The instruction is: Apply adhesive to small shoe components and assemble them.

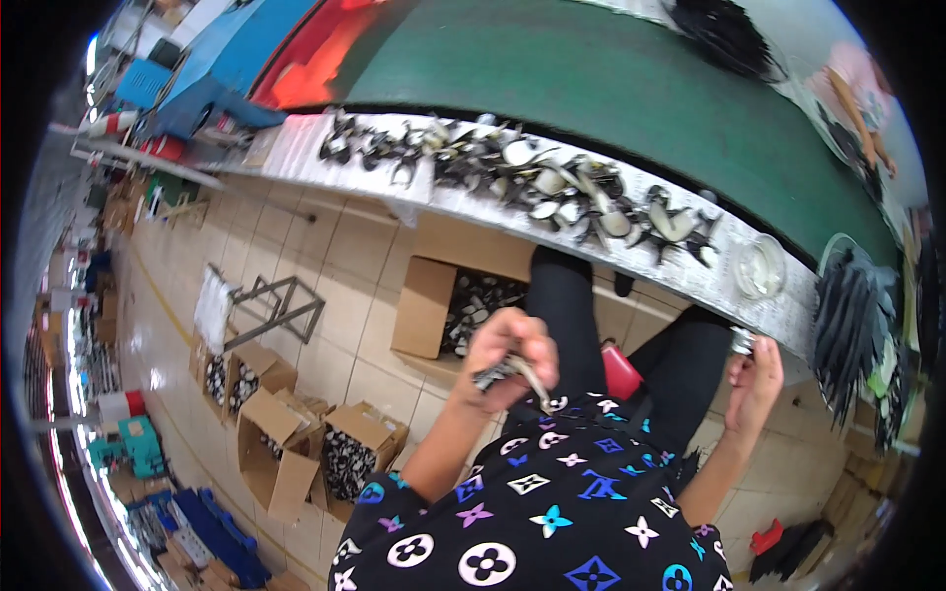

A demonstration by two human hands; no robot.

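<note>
My left hand (514,357) is raised in front of my lap, its fingers curled round a black-and-cream curved piece (522,368). One end of that piece sticks out below the fingers; its exact kind is unclear. Off to the right, below the bench edge, my right hand (755,382) pinches a small silvery piece (742,341) between thumb and fingertips. Many similar black-and-cream pieces (552,187) lie in a long pile on the white-covered ledge (286,148) before me. Near its right end stands a round clear dish (759,268) with pale contents I cannot make out.
Behind the ledge runs a green conveyor belt (552,69). Black strips (847,325) hang at the right end. An open carton (424,305) of pieces stands under the ledge, with more cartons (281,443) on the tiled floor at left. A person's arm (852,103) shows at far right.
</note>
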